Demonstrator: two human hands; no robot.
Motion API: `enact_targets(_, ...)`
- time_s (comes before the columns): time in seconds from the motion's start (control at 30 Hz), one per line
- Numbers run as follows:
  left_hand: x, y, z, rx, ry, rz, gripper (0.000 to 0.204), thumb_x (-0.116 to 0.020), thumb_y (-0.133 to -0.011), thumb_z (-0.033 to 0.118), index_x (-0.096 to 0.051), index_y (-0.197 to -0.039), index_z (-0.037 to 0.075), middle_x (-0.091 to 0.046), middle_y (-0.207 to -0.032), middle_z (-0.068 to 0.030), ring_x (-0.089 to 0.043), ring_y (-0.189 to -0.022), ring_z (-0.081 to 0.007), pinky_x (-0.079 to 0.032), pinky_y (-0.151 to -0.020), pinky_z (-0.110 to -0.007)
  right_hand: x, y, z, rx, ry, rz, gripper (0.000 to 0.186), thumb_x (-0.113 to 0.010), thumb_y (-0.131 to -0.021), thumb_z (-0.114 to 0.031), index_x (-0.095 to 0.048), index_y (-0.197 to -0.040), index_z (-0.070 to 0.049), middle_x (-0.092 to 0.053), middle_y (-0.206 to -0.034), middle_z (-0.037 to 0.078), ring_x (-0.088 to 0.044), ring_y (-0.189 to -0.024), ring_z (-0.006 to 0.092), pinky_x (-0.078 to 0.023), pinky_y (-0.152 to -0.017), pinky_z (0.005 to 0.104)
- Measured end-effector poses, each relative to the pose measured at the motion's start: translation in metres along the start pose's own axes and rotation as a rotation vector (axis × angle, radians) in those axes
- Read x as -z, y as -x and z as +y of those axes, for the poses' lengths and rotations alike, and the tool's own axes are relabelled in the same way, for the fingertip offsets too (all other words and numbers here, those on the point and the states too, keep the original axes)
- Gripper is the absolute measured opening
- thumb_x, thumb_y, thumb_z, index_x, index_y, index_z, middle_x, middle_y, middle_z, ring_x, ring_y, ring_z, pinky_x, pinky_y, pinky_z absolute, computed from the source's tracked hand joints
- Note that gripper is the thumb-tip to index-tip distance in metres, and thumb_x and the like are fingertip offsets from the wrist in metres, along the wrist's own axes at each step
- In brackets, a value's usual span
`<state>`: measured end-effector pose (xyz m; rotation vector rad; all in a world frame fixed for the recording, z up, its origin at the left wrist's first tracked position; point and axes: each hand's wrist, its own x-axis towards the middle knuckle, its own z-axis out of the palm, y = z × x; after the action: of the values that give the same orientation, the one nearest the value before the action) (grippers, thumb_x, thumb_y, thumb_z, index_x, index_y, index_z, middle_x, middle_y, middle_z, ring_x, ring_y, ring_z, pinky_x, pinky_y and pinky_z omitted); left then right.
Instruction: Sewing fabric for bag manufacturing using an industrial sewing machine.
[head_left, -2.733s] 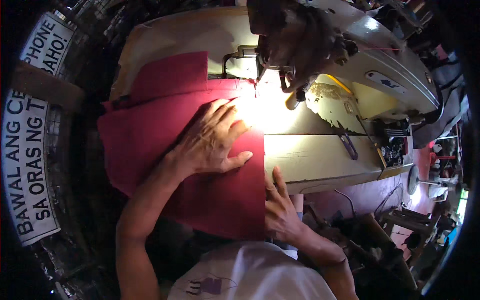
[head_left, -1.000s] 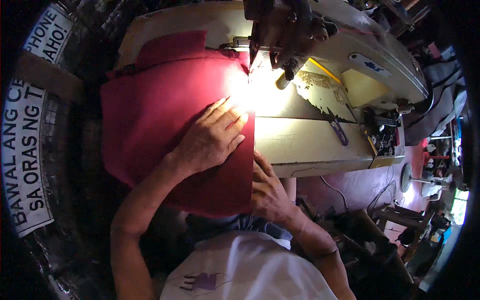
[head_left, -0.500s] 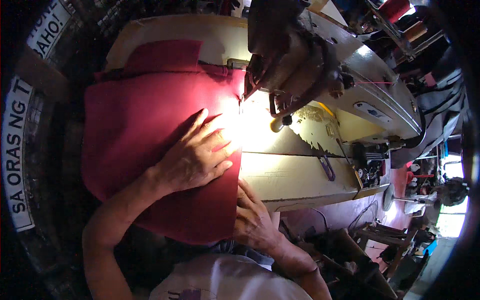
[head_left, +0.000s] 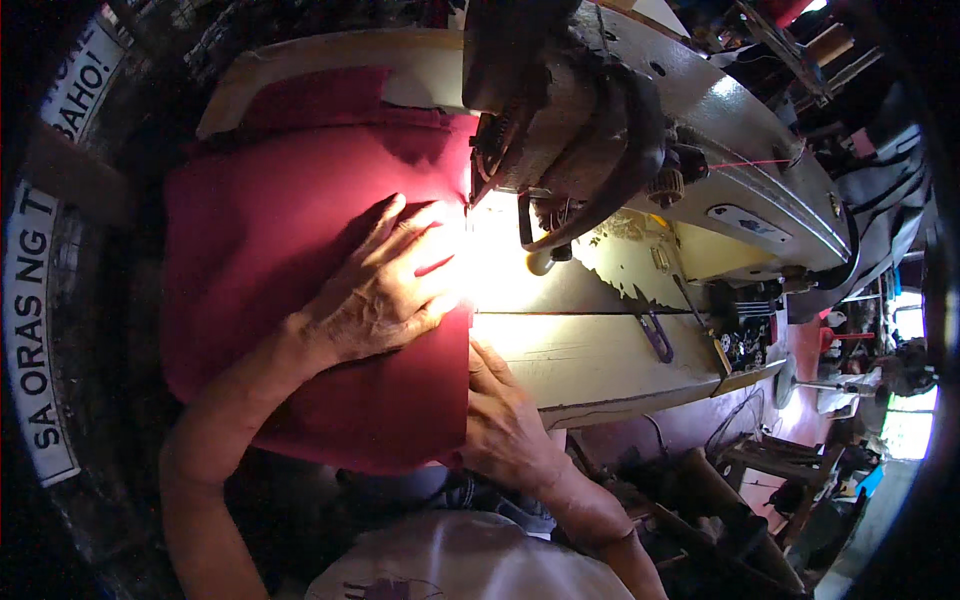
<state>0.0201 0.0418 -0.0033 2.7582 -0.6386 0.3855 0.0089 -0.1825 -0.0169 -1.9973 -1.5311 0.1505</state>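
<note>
A piece of dark red cloth (head_left: 240, 230) lies on the sewing machine's bed, its right edge running under the needle area beside the machine head (head_left: 560, 130). My left hand (head_left: 385, 295) rests on the cloth with the fingers spread, fingertips close to the needle area and washed out by the lamp's glare. Nearer to me, my right hand (head_left: 508, 425) grips the cloth's right edge, where part of its fingers is hidden under the fabric. A smaller red flap (head_left: 320, 95) lies at the cloth's far side. Glare hides the exact needle point.
Purple-handled thread snips (head_left: 655, 338) lie on the pale machine table (head_left: 600, 360). Right of them is a box of small metal parts (head_left: 750, 340). A pedestal fan (head_left: 785, 380) and clutter stand beyond the table's right end. Signs (head_left: 35, 350) line the left side.
The red cloth has slid a little away from me under the machine head, and my left hand has gone with it. My right hand stays at the cloth's edge. The view has shifted slightly.
</note>
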Motion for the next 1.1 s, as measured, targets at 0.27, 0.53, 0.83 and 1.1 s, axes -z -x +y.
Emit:
enact_targets(0.27, 0.003, -0.013, -0.024, -0.321, -0.199, 0.027, 0.022, -0.066, -0.085, 0.023, -0.067, -0.103, 0.011, -0.061, -0.108, -0.0089, -0.056, -0.112, -0.0275, -0.042, -0.107, -0.056, -0.005, -0.001, 0.013, 0.018, 0.055, 0.141, 0.032, -0.06, -0.07, -0.016, -0.07, -0.097, -0.002, -0.058, -0.126, 0.017, -0.043, -0.135, 0.0408, -0.034, -0.115, 0.0542)
enact_targets(0.53, 0.054, 0.091, 0.114, 0.056, 0.142, 0.001, 0.058, -0.076, -0.082, 0.027, -0.056, -0.134, 0.009, -0.051, -0.134, -0.0177, -0.051, -0.129, -0.0382, -0.036, -0.113, -0.057, -0.027, 0.052, -0.024, -0.012, -0.026, 0.136, 0.041, -0.061, -0.07, -0.024, -0.07, -0.107, -0.01, -0.052, -0.139, 0.017, -0.035, -0.143, 0.0418, -0.024, -0.12, 0.058)
enact_targets(0.83, 0.022, 0.124, 0.142, 0.017, -0.015, 0.095, 0.055, -0.069, -0.083, 0.017, -0.055, -0.134, 0.008, -0.051, -0.137, -0.0168, -0.05, -0.13, -0.0391, -0.034, -0.113, -0.063, -0.044, 0.075, -0.046, -0.131, -0.029, 0.462, 0.043, -0.072, -0.065, -0.009, -0.068, -0.107, -0.008, -0.051, -0.139, 0.02, -0.04, -0.138, 0.0439, -0.036, -0.113, 0.0544)
enact_targets(1.1, 0.022, 0.123, 0.144, 0.026, 0.073, 0.056, 0.041, -0.074, -0.077, 0.015, -0.065, -0.115, 0.004, -0.059, -0.119, -0.0134, -0.057, -0.12, -0.0331, -0.041, -0.108, -0.058, -0.065, 0.103, -0.065, -0.522, -0.832, 0.431, 0.035, -0.062, -0.091, 0.002, -0.061, -0.126, -0.003, -0.062, -0.117, 0.015, -0.061, -0.109, 0.0238, -0.048, -0.093, 0.0316)
